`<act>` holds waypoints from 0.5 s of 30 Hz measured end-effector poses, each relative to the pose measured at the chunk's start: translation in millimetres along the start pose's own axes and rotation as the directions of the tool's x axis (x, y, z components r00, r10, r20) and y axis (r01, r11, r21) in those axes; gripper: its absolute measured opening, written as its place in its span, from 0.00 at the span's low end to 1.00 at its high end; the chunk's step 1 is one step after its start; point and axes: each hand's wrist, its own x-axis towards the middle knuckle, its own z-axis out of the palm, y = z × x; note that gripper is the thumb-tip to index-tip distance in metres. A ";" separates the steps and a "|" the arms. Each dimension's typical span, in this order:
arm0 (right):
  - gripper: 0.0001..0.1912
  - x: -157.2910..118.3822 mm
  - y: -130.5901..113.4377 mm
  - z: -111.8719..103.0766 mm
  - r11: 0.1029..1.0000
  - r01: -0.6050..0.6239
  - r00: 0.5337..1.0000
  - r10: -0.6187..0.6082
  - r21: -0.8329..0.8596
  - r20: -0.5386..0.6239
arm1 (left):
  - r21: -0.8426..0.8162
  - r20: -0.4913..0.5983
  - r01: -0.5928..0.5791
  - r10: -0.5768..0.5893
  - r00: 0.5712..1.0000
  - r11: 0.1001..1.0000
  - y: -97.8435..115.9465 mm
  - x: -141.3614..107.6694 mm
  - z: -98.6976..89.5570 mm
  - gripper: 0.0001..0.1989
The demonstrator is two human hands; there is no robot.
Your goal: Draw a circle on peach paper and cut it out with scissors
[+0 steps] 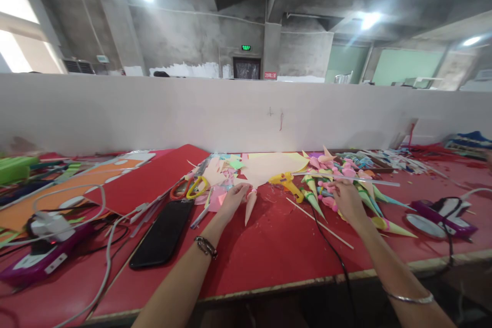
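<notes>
My left hand (235,199) is closed on a small peach paper cone (250,207), whose tip points down toward the red table (265,261). Its upper end has a pink part by my fingertips. To the right, my right hand (348,199) reaches over a pile of pink pieces and paper cones (313,200); its fingers are close together at the pink pieces, and what they hold is too small to make out. Between my hands lies a yellow glue gun (286,183), with a clear glue stick (378,182) extending right from it.
A black phone (163,233), scissors (197,187) and red card (154,179) lie left. Purple power strips (46,261) stand at both sides, with cables. A thin wooden stick (320,223) and a black cord lie before the glue gun. A white partition (192,113) rises behind.
</notes>
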 end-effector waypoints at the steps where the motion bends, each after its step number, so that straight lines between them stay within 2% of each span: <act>1: 0.14 2.0 1.5 1.3 1.000 -0.017 1.000 0.017 0.014 -0.004 | -0.001 -0.001 0.000 0.000 1.000 1.000 0.8 -0.7 0.4 0.13; 6: 0.18 6.9 4.3 1.1 1.000 -0.026 1.000 0.026 -0.009 -0.017 | 0.003 -0.002 -0.004 0.004 1.000 1.000 2.7 -2.8 1.3 0.12; 12: 0.16 7.5 -2.1 -9.1 0.999 0.003 1.000 -0.003 -0.052 -0.004 | 0.012 0.005 -0.016 0.015 1.000 1.000 1.1 -1.1 0.0 0.15; 15: 0.14 0.3 -6.2 -18.0 0.998 -0.060 0.998 0.061 -0.033 0.024 | 0.013 0.008 -0.018 0.017 1.000 1.000 -0.4 -0.1 -1.3 0.17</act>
